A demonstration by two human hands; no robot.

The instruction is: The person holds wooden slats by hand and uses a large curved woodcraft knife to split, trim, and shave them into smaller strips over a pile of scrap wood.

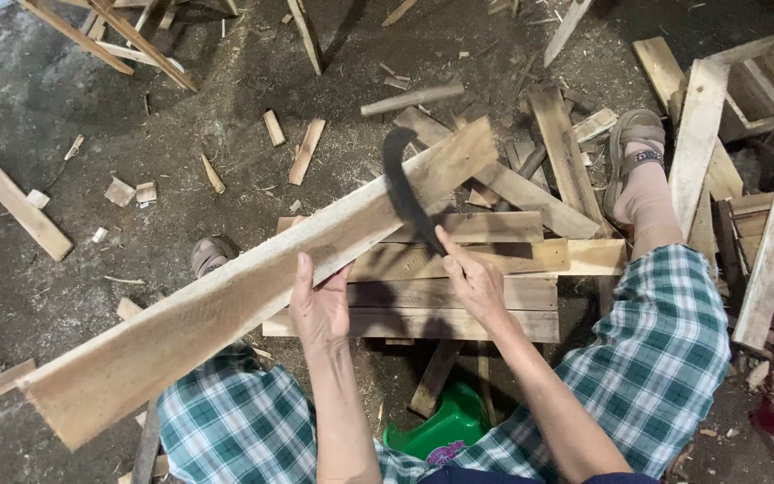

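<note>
A long pale plank (253, 287) is held slantwise over the knees, its far end resting on a low stack of boards (494, 296), so that its upper edge is offered to the blade. The left hand (320, 309) is closed on the plank's near edge, thumb on top. The right hand (472, 278) is wrapped round the handle of a dark curved chopping knife (402, 184), whose blade lies across the plank. The handle itself is hidden by the fingers; the green stool (441, 430) beneath is mostly covered.
</note>
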